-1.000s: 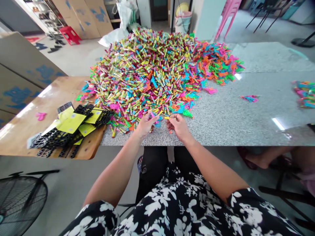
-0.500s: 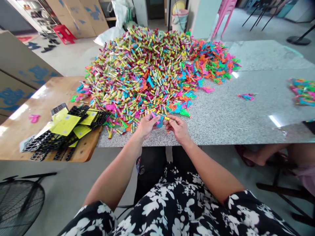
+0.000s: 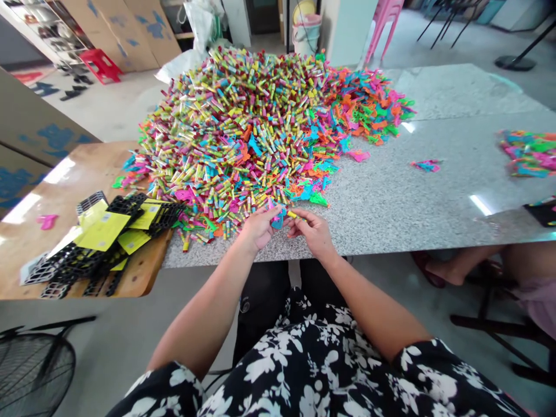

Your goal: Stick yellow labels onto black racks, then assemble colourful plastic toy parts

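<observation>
A: Opened with the room?
B: Noted a pale floor [image 3: 121,110] with a red stool [image 3: 101,65] far left. Found a grey speckled tabletop [image 3: 391,214] meeting a wooden tabletop [image 3: 61,194] on the left. Logged a broad heap of small coloured tubes [image 3: 226,127] at the far centre, with loose plastic pieces [image 3: 369,104] along its right flank.

A: Judged how far along?
B: Judged well short of finished, going by the heap's bulk. Saw only a small bundle [image 3: 427,165] and a larger cluster [image 3: 527,153] set apart on the right; could not confirm either as completed. Listed black lattice trays [image 3: 125,205] and yellow cards [image 3: 104,230] at near left, out of both hands.

A: Checked the grip?
B: Found the left hand [image 3: 259,227] closed narrowly on a pink-and-blue piece [image 3: 278,219]. Found the right hand [image 3: 315,234] pinched around a yellow tube [image 3: 297,215].

A: Located both against the grip?
B: Placed the pink-and-blue piece at the left hand's tips, projecting right; the yellow tube at the right hand's tips, pointing left. Recorded the two as just beside each other, on the near side of the heap. Could not tell contact from a slight gap.
</observation>
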Demonstrator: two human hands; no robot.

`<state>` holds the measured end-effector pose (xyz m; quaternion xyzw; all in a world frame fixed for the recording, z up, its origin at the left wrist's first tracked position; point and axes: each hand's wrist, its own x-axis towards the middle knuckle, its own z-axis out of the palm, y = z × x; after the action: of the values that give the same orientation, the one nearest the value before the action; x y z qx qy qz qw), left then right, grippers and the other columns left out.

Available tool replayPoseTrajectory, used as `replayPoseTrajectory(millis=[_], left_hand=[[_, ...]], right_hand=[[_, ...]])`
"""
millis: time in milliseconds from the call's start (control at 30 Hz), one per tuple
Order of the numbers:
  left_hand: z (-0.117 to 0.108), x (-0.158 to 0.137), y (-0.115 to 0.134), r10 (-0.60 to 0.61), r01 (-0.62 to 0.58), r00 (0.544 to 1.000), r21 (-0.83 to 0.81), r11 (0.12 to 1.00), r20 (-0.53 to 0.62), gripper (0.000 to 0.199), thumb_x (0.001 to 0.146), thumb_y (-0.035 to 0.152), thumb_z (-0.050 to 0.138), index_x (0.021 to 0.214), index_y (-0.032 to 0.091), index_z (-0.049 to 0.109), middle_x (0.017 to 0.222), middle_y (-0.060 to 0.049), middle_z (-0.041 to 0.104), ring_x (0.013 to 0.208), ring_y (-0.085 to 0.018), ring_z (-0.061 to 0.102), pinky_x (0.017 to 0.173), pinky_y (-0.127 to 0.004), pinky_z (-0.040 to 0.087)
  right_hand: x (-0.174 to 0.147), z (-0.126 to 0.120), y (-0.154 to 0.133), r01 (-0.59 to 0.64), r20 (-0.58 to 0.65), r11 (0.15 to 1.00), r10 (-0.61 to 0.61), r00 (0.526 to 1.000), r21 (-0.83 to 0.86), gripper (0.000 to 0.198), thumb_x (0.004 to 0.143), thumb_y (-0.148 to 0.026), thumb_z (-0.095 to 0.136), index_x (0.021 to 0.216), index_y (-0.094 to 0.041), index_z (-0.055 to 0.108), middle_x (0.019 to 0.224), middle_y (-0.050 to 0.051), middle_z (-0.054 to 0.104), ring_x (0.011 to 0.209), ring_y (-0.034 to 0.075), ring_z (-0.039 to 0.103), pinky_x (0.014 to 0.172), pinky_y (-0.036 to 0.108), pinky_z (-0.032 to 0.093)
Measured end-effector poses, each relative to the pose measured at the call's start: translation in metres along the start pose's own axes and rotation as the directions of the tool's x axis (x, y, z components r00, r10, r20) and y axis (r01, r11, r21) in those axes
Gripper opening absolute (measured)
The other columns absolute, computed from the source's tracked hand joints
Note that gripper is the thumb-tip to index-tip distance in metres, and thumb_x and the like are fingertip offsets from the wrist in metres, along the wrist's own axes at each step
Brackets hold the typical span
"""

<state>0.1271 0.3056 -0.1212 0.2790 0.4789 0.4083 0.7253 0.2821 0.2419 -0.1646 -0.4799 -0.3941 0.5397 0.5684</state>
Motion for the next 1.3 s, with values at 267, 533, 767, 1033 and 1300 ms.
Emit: replayPoseTrajectory(millis=[267, 533, 767, 1033, 1300], left_hand=[[0.039, 0.017, -0.022, -0.056, 0.056, 0.998, 0.014, 0.998, -0.005, 0.023, 0.084, 0.019, 0.087, 0.081, 0.016, 0.064, 0.077, -0.001, 0.069, 0.068, -0.012, 0.067, 0.072, -0.029, 0.064], [0.088, 0.039, -0.036, 0.250, -0.268, 0.961, 0.632, 0.727, 0.119, 0.028, 0.102, 0.043, 0.063, 0.113, 0.019, 0.071, 0.108, -0.011, 0.072, 0.097, -0.025, 0.070, 0.092, -0.043, 0.061], [0.099, 0.062, -0.028, 0.178, -0.411, 0.840, 0.815, -0.408, 0.512, 0.054, 0.098, 0.018, 0.055, 0.151, 0.026, 0.062, 0.161, -0.018, 0.046, 0.138, -0.043, 0.049, 0.096, -0.053, 0.055], [0.058, 0.038, -0.014, 0.022, -0.520, 0.769, 0.646, -0.559, 0.638, 0.033, 0.102, 0.020, 0.053, 0.128, 0.024, 0.072, 0.156, -0.013, 0.055, 0.132, -0.038, 0.051, 0.093, -0.048, 0.051], [-0.015, 0.000, -0.004, -0.052, -0.563, 0.763, 0.623, -0.544, 0.644, 0.049, 0.102, 0.012, 0.048, 0.146, 0.030, 0.061, 0.129, -0.013, 0.068, 0.126, -0.032, 0.056, 0.098, -0.045, 0.047]], right_hand=[[-0.023, -0.030, 0.002, 0.130, -0.046, 0.950, -0.149, 0.988, -0.285, 0.039, 0.095, -0.045, 0.067, 0.130, -0.030, 0.076, 0.125, 0.007, 0.078, 0.085, 0.022, 0.079, 0.087, 0.042, 0.067], [0.018, -0.122, -0.030, 0.064, -0.488, 0.994, -0.101, 0.867, -0.092, 0.038, 0.092, -0.042, 0.066, 0.124, -0.023, 0.073, 0.102, 0.006, 0.079, 0.069, 0.016, 0.075, 0.062, 0.028, 0.063], [0.064, -0.162, -0.048, -0.049, -0.501, 0.996, 0.008, 0.866, -0.069, 0.036, 0.092, -0.037, 0.066, 0.125, -0.022, 0.065, 0.120, 0.008, 0.077, 0.066, 0.012, 0.073, 0.049, 0.020, 0.054], [0.074, -0.087, -0.030, -0.030, -0.139, 0.778, -0.074, 0.988, -0.627, 0.023, 0.100, -0.025, 0.058, 0.109, -0.019, 0.078, 0.102, 0.007, 0.080, 0.072, 0.016, 0.074, 0.075, 0.030, 0.060], [0.075, -0.037, -0.030, 0.172, 0.207, 0.600, -0.011, 0.978, -0.781, 0.023, 0.097, -0.019, 0.060, 0.101, -0.019, 0.082, 0.099, 0.005, 0.082, 0.089, 0.020, 0.073, 0.091, 0.032, 0.055]])
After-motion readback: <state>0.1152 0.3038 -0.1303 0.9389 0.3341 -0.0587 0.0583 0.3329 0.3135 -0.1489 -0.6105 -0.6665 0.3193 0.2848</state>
